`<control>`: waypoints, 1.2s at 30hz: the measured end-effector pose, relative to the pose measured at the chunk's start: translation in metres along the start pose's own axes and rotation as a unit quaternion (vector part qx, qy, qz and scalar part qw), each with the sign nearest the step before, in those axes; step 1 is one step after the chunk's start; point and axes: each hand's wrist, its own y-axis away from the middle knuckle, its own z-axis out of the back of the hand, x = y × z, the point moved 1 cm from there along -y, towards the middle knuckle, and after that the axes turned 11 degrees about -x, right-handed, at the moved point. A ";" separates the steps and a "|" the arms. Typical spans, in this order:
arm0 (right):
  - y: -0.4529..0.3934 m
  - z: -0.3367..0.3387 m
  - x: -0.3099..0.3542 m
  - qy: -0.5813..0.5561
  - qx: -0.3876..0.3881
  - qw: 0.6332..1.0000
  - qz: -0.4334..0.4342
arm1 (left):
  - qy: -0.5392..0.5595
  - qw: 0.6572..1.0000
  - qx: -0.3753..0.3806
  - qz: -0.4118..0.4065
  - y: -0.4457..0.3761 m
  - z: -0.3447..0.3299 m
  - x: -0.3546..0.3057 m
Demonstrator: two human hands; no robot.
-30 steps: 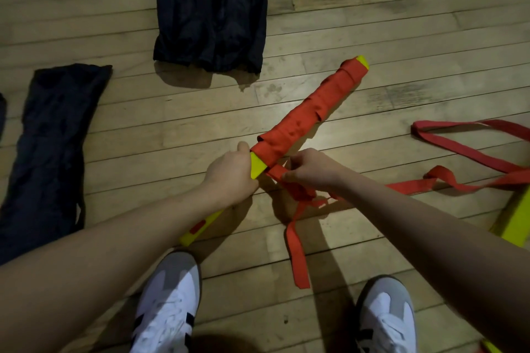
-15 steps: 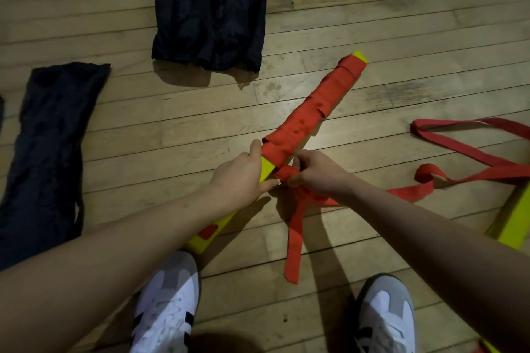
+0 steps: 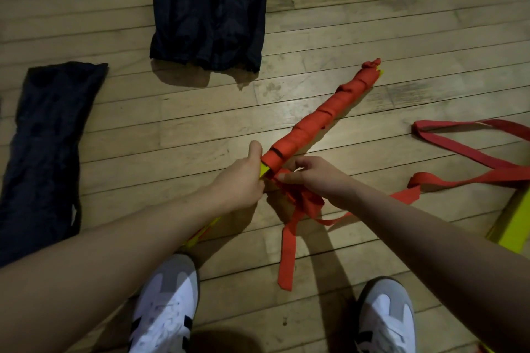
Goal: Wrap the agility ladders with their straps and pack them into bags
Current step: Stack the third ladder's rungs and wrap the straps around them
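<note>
The agility ladder (image 3: 321, 120), a bundle of yellow rungs already bound in red strap (image 3: 298, 203) along most of its length, is lying as a long bar across the middle of the frame. Its long axis is running diagonally, from the lower left, where its bare yellow end is passing under the left forearm, up to the upper right, where its wrapped tip is resting on the wooden floor (image 3: 372, 8). The left hand (image 3: 241, 178) is gripping the bar at the edge of the wrapping, fingers curled round it and thumb pointing up along it. The right hand (image 3: 312, 178) is working just to the right of that grip, its fingers pinching the strap against the bar; how tightly, I cannot tell. So the unwrapped stretch is lying toward the lower left of both hands, and the left hand is the nearer to it.

The loose strap is hanging below the right hand, one tail dropping toward the bottom of the frame and the rest trailing off to the right edge. I judge the next turns will have to travel down toward the left hand, which may need to shift lower.

Two dark bags (image 3: 209, 8) are lying at the upper centre, another bag (image 3: 46, 146) at the left edge. A second yellow piece (image 3: 513, 223) is showing at the right edge.
</note>
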 end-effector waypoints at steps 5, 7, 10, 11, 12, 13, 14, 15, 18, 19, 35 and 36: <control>-0.001 -0.006 -0.001 0.009 -0.052 0.999 0.001 | -0.062 0.998 -0.027 -0.018 -0.006 0.000 0.008; -0.001 -0.004 -0.003 0.039 -0.065 0.997 0.030 | -0.074 0.997 -0.034 -0.017 -0.007 0.001 0.010; -0.003 -0.003 -0.006 0.078 -0.115 0.989 0.057 | -0.069 0.996 -0.047 -0.004 -0.007 0.002 0.010; -0.004 -0.002 -0.007 0.062 -0.143 0.987 0.050 | -0.071 0.996 -0.049 -0.003 -0.006 0.002 0.010; -0.005 -0.001 -0.008 0.040 -0.171 0.984 0.042 | -0.075 0.996 -0.049 -0.001 -0.006 0.002 0.010; -0.006 -0.001 -0.009 0.023 -0.200 0.979 0.037 | -0.077 0.996 -0.047 0.003 -0.006 0.002 0.009; -0.008 0.000 -0.011 0.020 -0.225 0.973 0.038 | -0.079 0.996 -0.042 0.010 -0.006 0.002 0.007; -0.009 0.001 -0.011 0.023 -0.242 0.969 0.041 | -0.082 0.996 -0.037 0.018 -0.005 0.001 0.005; -0.006 -0.001 -0.012 0.004 -0.251 0.967 0.044 | -0.116 0.993 -0.021 0.030 -0.004 -0.003 0.000; -0.004 -0.001 -0.012 -0.010 -0.248 0.968 0.045 | -0.126 0.991 -0.015 0.035 -0.004 -0.004 -0.001; -0.003 0.008 -0.010 0.022 -0.285 0.955 0.079 | -0.261 0.958 -0.118 -0.019 -0.027 -0.004 -0.012; -0.003 0.009 -0.010 0.014 -0.283 0.956 0.069 | -0.253 0.954 -0.144 -0.073 -0.026 -0.004 -0.014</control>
